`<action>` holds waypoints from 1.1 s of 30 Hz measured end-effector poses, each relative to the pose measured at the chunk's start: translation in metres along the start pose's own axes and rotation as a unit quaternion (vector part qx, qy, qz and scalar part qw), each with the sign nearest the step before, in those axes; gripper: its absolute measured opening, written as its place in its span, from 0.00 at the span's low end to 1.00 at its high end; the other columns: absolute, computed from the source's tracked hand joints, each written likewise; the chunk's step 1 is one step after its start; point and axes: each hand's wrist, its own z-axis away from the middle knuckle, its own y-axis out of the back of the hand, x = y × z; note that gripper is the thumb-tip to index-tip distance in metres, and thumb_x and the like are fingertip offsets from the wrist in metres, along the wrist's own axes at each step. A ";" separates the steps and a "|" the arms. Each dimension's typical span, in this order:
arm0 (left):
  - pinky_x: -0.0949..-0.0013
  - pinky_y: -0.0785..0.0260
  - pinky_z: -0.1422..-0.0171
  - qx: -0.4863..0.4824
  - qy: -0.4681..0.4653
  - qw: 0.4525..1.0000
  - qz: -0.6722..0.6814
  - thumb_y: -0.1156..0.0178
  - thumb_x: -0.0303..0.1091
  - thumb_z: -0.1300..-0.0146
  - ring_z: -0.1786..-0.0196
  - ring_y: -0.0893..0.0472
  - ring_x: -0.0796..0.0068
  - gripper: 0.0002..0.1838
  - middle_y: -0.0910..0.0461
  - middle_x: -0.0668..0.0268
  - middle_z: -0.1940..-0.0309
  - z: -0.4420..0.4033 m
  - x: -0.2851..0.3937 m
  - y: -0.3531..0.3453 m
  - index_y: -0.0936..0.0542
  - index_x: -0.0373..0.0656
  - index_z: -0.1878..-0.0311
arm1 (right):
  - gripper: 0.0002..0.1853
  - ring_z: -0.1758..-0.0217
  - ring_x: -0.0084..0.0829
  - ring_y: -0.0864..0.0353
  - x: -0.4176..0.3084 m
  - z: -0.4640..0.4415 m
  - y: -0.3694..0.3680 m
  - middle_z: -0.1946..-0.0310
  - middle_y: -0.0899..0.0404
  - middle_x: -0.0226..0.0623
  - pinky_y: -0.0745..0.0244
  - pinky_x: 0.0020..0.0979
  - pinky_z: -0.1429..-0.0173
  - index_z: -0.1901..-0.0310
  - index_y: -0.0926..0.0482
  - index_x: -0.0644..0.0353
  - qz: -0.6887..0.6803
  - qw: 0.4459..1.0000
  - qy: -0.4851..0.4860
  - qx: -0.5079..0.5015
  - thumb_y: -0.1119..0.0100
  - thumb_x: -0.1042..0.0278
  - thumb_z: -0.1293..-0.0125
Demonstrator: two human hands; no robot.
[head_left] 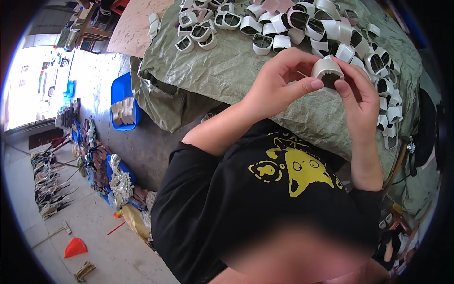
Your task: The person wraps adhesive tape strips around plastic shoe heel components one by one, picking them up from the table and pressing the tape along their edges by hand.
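Both hands hold one white, loop-shaped piece with a dark inside, much like a sandal strap or shoe upper, above the front of the covered table. My left hand grips its left side, thumb at the lower edge and fingers behind. My right hand pinches the right side, with the thumb close to the dark opening. A thin light strand shows near my left fingers; what it is I cannot tell. Many similar white pieces lie in a loose pile just beyond and to the right of my hands.
A green woven sheet covers the table and hangs over its edge. To its left is a bare wooden board. A blue bin with stacked beige pieces stands on the floor. Farther off lie heaped materials and a red dustpan.
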 end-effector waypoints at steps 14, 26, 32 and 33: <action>0.65 0.24 0.48 0.041 -0.107 0.922 -0.369 0.34 0.21 0.40 0.56 0.17 0.59 0.18 0.19 0.55 0.59 0.003 0.001 0.000 0.21 0.32 0.46 | 0.17 0.54 0.34 0.19 0.008 0.000 -0.019 0.50 0.22 0.44 0.22 0.30 0.51 0.43 0.23 0.68 0.237 0.966 0.093 0.033 0.37 0.80 0.33; 0.61 0.21 0.51 -0.018 -0.357 0.855 -0.375 0.27 0.22 0.52 0.51 0.15 0.57 0.24 0.17 0.58 0.55 -0.003 0.003 0.021 0.18 0.41 0.49 | 0.25 0.50 0.40 0.20 0.001 -0.007 0.009 0.51 0.20 0.38 0.25 0.35 0.48 0.49 0.20 0.62 0.241 0.920 0.310 0.002 0.31 0.86 0.51; 0.61 0.20 0.52 -0.028 -0.426 0.804 -0.414 0.25 0.25 0.55 0.51 0.14 0.57 0.26 0.17 0.60 0.56 -0.008 0.008 0.024 0.16 0.47 0.48 | 0.24 0.54 0.41 0.19 -0.005 -0.003 0.012 0.51 0.19 0.40 0.25 0.36 0.51 0.50 0.19 0.61 0.230 0.917 0.327 0.007 0.30 0.85 0.51; 0.61 0.20 0.52 -0.027 -0.427 0.804 -0.414 0.25 0.25 0.55 0.51 0.14 0.57 0.26 0.17 0.60 0.56 -0.008 0.009 0.023 0.16 0.47 0.48 | 0.24 0.55 0.41 0.19 -0.005 -0.002 0.013 0.51 0.18 0.41 0.24 0.37 0.52 0.50 0.19 0.61 0.235 0.911 0.340 0.006 0.29 0.85 0.52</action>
